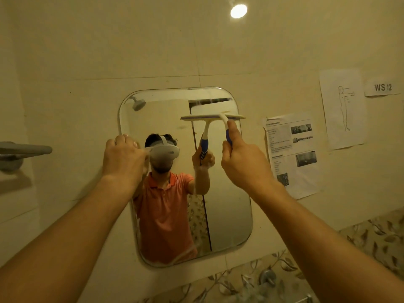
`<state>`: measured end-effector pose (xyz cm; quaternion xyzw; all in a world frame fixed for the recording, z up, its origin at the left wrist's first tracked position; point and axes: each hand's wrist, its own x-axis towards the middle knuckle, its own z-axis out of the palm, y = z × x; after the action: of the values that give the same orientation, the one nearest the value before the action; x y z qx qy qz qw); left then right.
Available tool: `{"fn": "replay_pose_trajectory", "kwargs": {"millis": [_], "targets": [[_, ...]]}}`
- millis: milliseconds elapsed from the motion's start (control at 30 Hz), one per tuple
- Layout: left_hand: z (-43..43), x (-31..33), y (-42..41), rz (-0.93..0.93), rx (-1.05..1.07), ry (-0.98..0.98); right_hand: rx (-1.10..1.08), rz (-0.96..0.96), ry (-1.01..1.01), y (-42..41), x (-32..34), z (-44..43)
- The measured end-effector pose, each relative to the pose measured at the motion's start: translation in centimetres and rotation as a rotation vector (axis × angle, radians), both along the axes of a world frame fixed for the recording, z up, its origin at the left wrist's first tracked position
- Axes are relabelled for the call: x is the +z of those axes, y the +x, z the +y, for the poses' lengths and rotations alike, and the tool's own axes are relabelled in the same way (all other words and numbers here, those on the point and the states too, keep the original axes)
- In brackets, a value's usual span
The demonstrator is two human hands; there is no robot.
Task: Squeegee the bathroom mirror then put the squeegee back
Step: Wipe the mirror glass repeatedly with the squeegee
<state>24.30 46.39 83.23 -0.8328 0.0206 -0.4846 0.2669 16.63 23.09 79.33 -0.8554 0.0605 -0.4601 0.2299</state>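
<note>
A rounded rectangular mirror [227, 215] hangs on the cream tiled wall. My right hand [244, 162] grips the blue handle of a white squeegee [234, 116], index finger stretched up along its neck. The blade lies flat and level against the glass in the mirror's upper right part. My left hand [122, 158] is a loose fist resting at the mirror's left edge, with nothing seen in it. The glass reflects a person in an orange shirt and the squeegee.
Printed sheets [293, 154] and a figure drawing [343, 108] are taped to the wall right of the mirror, beside a "WS 12" label [383, 87]. A grey wall bar [24, 149] juts out at the left. Metal tap fittings [267, 277] sit below on leaf-patterned tiles.
</note>
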Motion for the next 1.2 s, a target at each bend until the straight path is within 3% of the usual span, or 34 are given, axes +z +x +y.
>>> {"fn": "replay_pose_trajectory", "kwargs": {"millis": [167,367,533,1200], "targets": [[0.0,0.3,0.1,0.023,-0.005,-0.003,0.020,0.069,-0.016,-1.5,-1.4,-0.6],[0.0,0.4,1.1,0.026,-0.015,-0.032,0.067,-0.147,-0.022,-1.4,5.5,-1.6],[0.3,0.1,1.3,0.011,0.025,-0.027,0.036,-0.101,-0.020,-0.3,9.0,-1.6],[0.5,0.1,0.7,0.003,-0.033,-0.042,-0.006,0.018,0.003,-1.1,2.7,0.7]]}}
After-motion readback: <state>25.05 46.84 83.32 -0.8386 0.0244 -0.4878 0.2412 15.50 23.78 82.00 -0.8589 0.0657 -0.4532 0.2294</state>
